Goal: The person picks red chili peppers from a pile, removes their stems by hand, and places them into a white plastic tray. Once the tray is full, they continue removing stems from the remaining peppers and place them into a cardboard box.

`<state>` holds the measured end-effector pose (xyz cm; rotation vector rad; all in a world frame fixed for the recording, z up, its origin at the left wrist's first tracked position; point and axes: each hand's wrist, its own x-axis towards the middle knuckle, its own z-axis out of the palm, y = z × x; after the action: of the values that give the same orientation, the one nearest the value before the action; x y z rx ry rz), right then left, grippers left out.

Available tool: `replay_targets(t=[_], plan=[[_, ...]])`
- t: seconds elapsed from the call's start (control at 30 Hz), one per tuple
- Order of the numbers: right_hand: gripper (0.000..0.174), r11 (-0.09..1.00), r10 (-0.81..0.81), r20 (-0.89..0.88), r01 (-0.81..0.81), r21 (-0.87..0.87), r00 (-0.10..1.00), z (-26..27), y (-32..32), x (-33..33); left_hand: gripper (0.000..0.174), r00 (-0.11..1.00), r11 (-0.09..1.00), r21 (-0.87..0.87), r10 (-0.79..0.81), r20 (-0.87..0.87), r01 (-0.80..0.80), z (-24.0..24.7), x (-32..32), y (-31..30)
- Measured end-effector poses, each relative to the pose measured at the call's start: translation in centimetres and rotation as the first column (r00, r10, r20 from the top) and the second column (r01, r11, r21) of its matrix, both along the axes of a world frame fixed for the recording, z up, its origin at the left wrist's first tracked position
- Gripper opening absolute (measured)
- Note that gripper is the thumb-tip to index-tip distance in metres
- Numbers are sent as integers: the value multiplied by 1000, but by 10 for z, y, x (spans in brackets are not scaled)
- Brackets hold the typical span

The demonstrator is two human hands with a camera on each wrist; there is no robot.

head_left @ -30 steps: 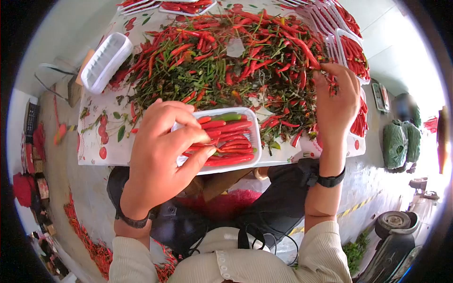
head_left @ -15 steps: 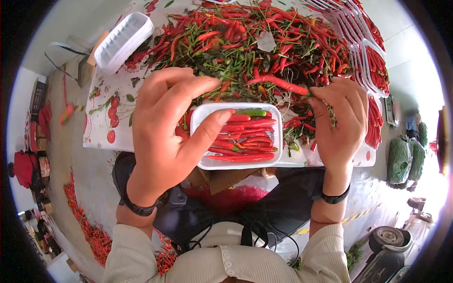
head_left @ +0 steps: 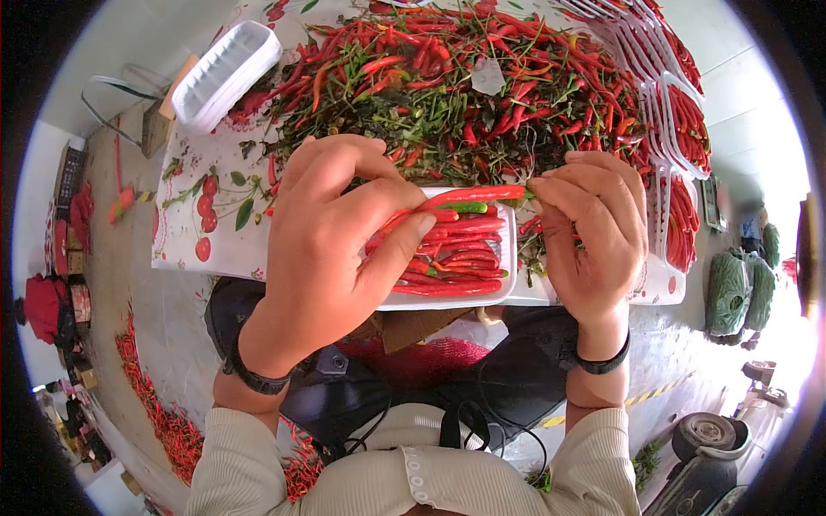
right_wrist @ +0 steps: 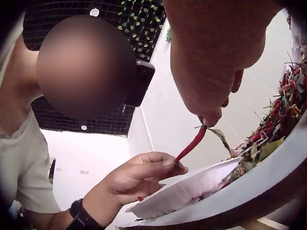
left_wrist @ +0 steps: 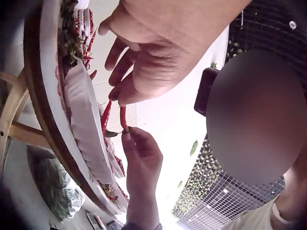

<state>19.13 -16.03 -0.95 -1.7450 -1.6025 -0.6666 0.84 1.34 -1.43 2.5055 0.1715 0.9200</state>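
Note:
A red chili pepper (head_left: 482, 194) stretches between both hands over the far edge of a white foam tray (head_left: 512, 258). My left hand (head_left: 331, 236) pinches its tip end between thumb and index finger. At the stem end, my right hand (head_left: 598, 232) pinches with thumb and fingertips; a withered leaf (right_wrist: 221, 139) dangles there in the right wrist view. Red chilies (head_left: 465, 258) lie side by side in the tray, with a green one (head_left: 465, 207) at the far side. The left hand covers the tray's left part.
A heap of chilies with stems and leaves (head_left: 430, 112) spreads behind the tray on the cherry-print tablecloth (head_left: 185, 236). Stacked empty trays (head_left: 228, 73) stand at the left. Filled trays (head_left: 684, 129) line the right edge. More chilies (head_left: 163, 421) lie on the floor.
My right hand has brought the chili from the heap down and left to the tray. My left hand, spread with nothing between thumb and finger half a second ago, now pinches its tip.

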Motion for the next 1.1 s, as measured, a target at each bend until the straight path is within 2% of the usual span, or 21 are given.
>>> replay_targets(t=[0.4, 0.9, 1.0, 1.1], plan=[[22, 990, -129, -16, 129, 48, 992, -2, 0, -5, 14, 999, 999, -20, -24, 25, 25, 6, -2, -17], [16, 988, -124, -169, 139, 75, 978, -8, 6, -10, 11, 996, 996, -32, -88, -9, 88, 6, -6, -26], [16, 986, -125, -246, 149, 78, 961, -3, 4, -14, 11, 997, 997, -27, -79, -15, 79, 9, -7, -23], [14, 988, -105, -414, 144, 65, 904, -2, 2, -16, 10, 996, 995, -46, -93, -13, 93, 10, -8, -22]])
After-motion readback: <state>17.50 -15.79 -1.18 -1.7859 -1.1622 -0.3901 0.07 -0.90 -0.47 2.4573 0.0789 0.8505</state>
